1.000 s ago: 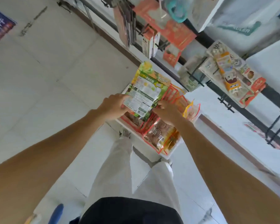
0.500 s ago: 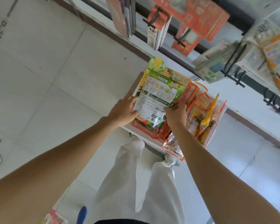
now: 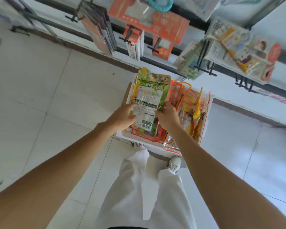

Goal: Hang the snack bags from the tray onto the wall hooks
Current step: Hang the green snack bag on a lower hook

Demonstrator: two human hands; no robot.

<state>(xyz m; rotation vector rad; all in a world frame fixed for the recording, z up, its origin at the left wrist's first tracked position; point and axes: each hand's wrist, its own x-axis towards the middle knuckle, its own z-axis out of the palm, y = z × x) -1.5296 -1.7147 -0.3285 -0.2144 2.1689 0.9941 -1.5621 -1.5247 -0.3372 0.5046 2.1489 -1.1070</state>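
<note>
Glossy plastic snack bag (image 3: 149,96); smooth white tray (image 3: 122,135); glossy tiled floor (image 3: 59,90).

The head-worn wide-angle camera looks steeply down, fairly near the tray (image 3: 147,144).

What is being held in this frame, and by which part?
Both hands hold the green snack bag: left hand on its lower left edge, right hand on its lower right edge.

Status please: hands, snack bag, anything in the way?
Left hand and right hand grip the green snack bag by its sides. Bag over tray, not yet hung. Hooks ahead loaded.
</note>
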